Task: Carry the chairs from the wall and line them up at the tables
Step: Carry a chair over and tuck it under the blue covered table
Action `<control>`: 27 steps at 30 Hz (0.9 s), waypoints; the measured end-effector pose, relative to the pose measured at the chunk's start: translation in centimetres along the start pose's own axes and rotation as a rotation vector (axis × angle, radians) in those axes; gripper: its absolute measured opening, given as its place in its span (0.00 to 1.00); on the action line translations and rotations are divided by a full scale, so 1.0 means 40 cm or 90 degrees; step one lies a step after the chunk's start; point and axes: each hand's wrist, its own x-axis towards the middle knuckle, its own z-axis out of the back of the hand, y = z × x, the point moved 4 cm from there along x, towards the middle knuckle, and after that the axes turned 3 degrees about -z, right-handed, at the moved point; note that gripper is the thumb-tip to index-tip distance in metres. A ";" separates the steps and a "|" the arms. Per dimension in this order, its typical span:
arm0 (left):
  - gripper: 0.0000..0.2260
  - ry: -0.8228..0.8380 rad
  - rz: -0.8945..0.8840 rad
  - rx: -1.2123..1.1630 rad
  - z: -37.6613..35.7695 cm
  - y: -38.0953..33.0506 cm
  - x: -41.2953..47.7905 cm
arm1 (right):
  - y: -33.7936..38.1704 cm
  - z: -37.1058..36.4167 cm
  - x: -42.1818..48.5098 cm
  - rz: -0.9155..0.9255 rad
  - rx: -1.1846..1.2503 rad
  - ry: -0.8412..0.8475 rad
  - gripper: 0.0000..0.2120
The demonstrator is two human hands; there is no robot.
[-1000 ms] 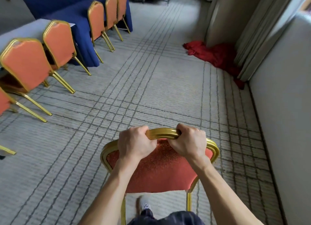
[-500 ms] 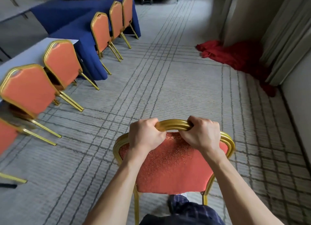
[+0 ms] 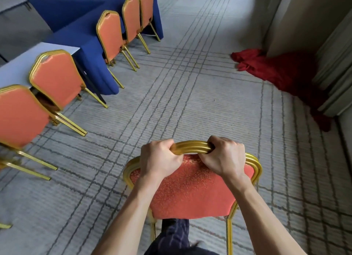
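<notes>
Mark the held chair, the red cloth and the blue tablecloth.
held chair (image 3: 192,190), head view, on its orange backrest pad.
red cloth (image 3: 285,69), head view, middle of the heap.
blue tablecloth (image 3: 93,64), head view, on its hanging side.

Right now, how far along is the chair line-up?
Done: at least five orange, gold-framed chairs line the blue-draped table and white table. In hand: left hand and right hand grip another orange chair's gold rail. Left: setting it in line; wall stock unseen.

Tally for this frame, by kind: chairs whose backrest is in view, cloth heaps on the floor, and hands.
Lined-up chairs: 5
Held chair: 1
Red cloth heap: 1
Left hand and right hand, both gripping the held chair's top rail: 2
Total: 9
Not counted: gold legs cut off at the left edge.
</notes>
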 end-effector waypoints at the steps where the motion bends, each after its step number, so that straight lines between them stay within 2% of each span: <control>1: 0.17 -0.002 0.000 -0.006 -0.020 0.010 0.038 | -0.010 -0.021 0.036 -0.004 0.002 -0.001 0.15; 4: 0.19 0.002 -0.011 -0.009 -0.093 0.045 0.196 | -0.038 -0.098 0.187 -0.011 -0.015 0.010 0.15; 8: 0.16 0.024 -0.009 -0.014 -0.174 0.108 0.442 | -0.055 -0.198 0.421 -0.033 -0.040 0.027 0.14; 16: 0.15 0.002 -0.060 -0.020 -0.261 0.138 0.862 | -0.112 -0.294 0.809 -0.054 -0.043 -0.006 0.15; 22: 0.16 -0.017 -0.068 -0.017 -0.385 0.152 1.172 | -0.212 -0.415 1.107 -0.050 -0.031 -0.010 0.15; 27: 0.15 0.008 -0.048 0.004 -0.506 0.137 1.432 | -0.326 -0.511 1.367 -0.041 -0.025 0.012 0.14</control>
